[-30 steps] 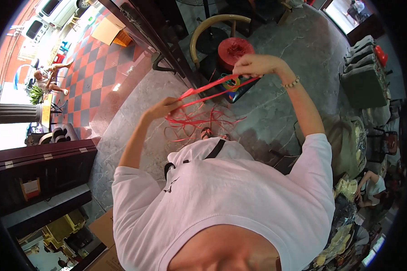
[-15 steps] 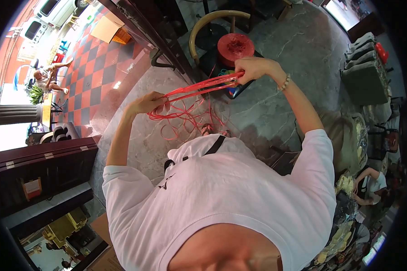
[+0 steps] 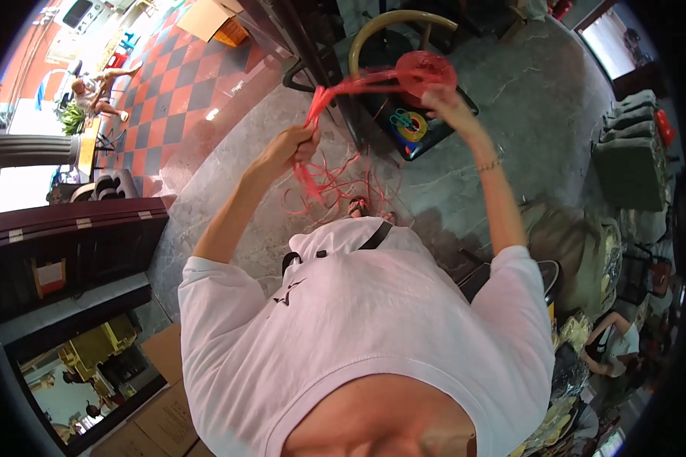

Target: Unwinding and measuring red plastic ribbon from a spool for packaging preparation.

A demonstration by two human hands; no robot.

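On the chair's (image 3: 405, 15) black seat (image 3: 443, 131): red roll (image 3: 425, 65) toward the backrest, yellow-rimmed roll (image 3: 412, 129) toward the front edge. Across grey floor (image 3: 518, 122) before the chair: loose red strands (image 3: 343, 183).

1. Left hand (image 3: 297, 145) curled into a fist; left forearm (image 3: 235, 209) slants forward and inward
2. Right hand (image 3: 443, 102) blurred, its finger pose unclear; right forearm (image 3: 500, 204) leans forward and slightly inward
3. Hands well apart, the right reaching farther forward

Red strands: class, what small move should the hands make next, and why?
Perhaps bring the right hand in toward the left hand: the left is closed around the red strands, which run across toward the blurred right hand, near the red roll.
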